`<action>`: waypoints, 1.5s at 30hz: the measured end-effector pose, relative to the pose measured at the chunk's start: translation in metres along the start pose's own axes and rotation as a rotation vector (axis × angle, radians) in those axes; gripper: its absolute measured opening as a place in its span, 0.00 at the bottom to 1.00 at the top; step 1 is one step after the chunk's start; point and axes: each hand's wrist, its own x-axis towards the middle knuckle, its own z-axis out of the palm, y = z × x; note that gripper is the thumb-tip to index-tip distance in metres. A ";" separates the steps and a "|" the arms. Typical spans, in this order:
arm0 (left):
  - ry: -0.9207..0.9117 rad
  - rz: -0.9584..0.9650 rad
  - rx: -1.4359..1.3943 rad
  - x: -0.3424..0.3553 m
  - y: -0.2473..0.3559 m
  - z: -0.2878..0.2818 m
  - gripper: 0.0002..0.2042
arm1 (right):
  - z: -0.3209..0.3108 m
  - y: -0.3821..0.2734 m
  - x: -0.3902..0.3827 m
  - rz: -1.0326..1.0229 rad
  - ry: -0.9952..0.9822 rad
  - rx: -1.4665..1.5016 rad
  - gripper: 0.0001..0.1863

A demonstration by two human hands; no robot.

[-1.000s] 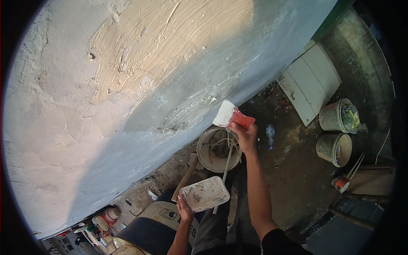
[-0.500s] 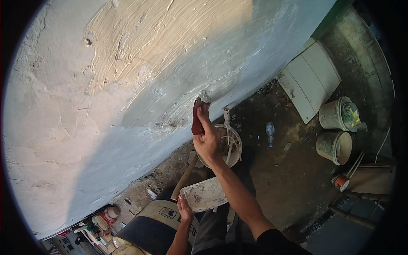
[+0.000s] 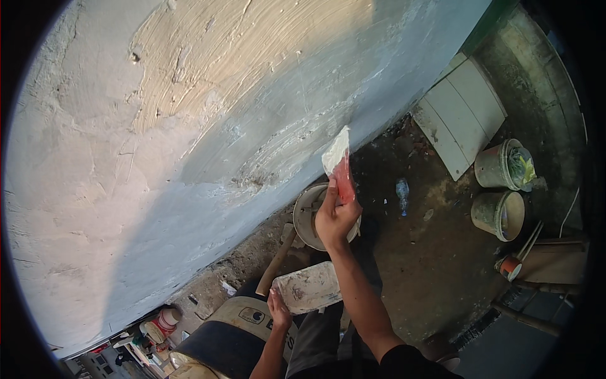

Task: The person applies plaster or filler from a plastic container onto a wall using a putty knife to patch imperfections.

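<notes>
My right hand grips a red-handled putty knife, its blade coated in white putty and pointing up. The blade is near the lower part of the wall, which carries rough, streaky plaster; whether they touch I cannot tell. Lower down, my left hand holds a shallow rectangular tray, smeared with dried putty, by its left end. My right forearm passes by the tray's right end.
Below my right hand stands a round bucket, with a wooden-handled tool beside it. A dark barrel is at lower left. Two buckets, a plastic bottle and pale panels are on the right.
My right hand has moved right with the putty knife, away from the wall patch it was on. The blade's white putty face now shows. My left hand and the tray have barely shifted.
</notes>
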 end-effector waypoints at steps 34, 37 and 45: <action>-0.190 0.011 -0.052 0.011 -0.018 -0.005 0.26 | 0.023 0.030 0.052 -0.334 -0.071 -0.159 0.39; -0.055 0.012 0.115 0.009 -0.018 -0.011 0.26 | 0.038 0.021 0.024 -0.349 -0.144 -0.105 0.40; -0.074 0.100 0.118 0.013 -0.023 -0.012 0.25 | 0.060 -0.009 -0.072 -0.304 -0.499 0.072 0.45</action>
